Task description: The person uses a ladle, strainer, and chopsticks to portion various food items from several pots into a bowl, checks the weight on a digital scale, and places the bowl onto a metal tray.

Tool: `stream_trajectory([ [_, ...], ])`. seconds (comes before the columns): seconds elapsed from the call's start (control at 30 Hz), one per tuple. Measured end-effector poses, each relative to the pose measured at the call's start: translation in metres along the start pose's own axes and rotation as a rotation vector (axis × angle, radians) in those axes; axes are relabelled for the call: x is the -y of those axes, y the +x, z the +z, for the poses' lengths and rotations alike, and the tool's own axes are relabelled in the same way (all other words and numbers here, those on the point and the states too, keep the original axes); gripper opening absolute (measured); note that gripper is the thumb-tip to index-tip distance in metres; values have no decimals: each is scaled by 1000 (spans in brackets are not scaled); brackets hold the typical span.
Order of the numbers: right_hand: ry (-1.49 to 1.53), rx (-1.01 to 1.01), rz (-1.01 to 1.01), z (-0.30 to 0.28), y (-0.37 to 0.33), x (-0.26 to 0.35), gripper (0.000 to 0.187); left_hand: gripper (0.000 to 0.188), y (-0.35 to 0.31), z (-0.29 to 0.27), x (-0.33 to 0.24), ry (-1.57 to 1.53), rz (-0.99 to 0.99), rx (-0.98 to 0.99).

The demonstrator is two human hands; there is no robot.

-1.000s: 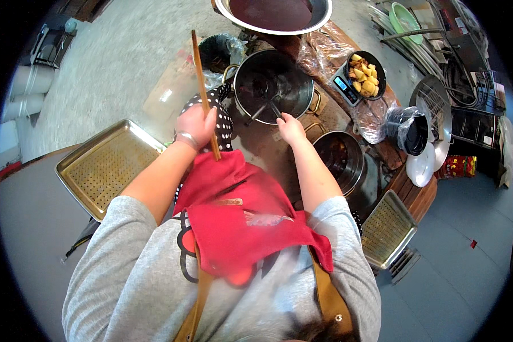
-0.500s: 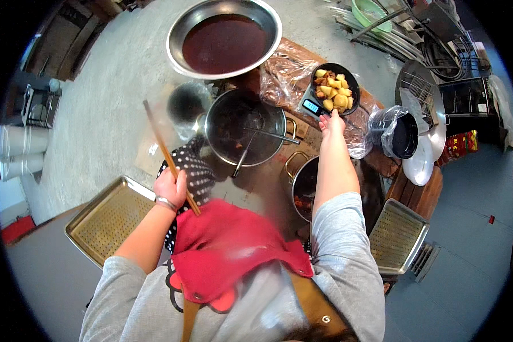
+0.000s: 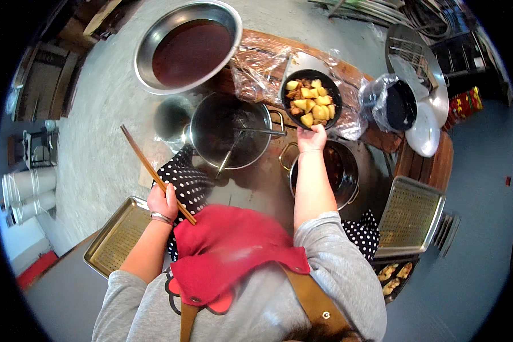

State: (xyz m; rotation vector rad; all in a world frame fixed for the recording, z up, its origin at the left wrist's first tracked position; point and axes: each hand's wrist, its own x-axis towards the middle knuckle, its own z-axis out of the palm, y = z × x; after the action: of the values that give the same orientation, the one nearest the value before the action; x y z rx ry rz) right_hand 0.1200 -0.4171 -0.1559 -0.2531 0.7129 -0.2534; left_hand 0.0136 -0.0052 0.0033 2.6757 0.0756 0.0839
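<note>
My right hand [image 3: 312, 138] grips the near rim of a black bowl [image 3: 336, 108] holding yellow potato chunks and brown pieces, perhaps meat. The bowl is over the near part of a pale kitchen scale [image 3: 305, 62], whose display is hidden. Long brown chopsticks [image 3: 145, 162] are closed in my left hand [image 3: 162, 200], slanting up and left beside my apron. Ahead stands a steel pot [image 3: 202, 122] with a long-handled utensil [image 3: 229, 155] and a metal handle across it. Under my right forearm is a second pot [image 3: 342, 171] with dark contents.
A wide metal basin [image 3: 145, 67] of dark red-brown liquid stands at the far left. Plastic-wrapped black bowls [image 3: 402, 105] and a white lid-like dish [image 3: 423, 137] lie right of the scale. Perforated trays [image 3: 413, 219] flank me. Clear plastic film [image 3: 256, 65] covers the wooden bench.
My right hand has taken firmer hold of the bowl and shifted it toward me, covering the scale's display. The view has swung right. My left hand still holds the chopsticks.
</note>
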Motion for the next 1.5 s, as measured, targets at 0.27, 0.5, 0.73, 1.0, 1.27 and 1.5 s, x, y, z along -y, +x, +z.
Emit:
stream_trajectory([
  [0.27,166,176,-10,-20,-93,35,55,42,-6,13,6,-33,-165,41],
  [0.5,150,278,-275,-20,-230,133,43,53,-6,13,29,-94,27,1],
  [0.73,213,154,-630,-125,-343,235,58,55,-4,15,2,40,30,43],
  [1.0,374,-251,-1002,-347,-467,310,50,65,21,17,14,-65,-101,101],
  [1.27,576,-585,-1039,-438,-554,328,32,63,43,-18,-3,185,95,77],
  [1.5,555,-738,-953,-516,-564,351,27,50,44,-50,-13,361,159,5],
])
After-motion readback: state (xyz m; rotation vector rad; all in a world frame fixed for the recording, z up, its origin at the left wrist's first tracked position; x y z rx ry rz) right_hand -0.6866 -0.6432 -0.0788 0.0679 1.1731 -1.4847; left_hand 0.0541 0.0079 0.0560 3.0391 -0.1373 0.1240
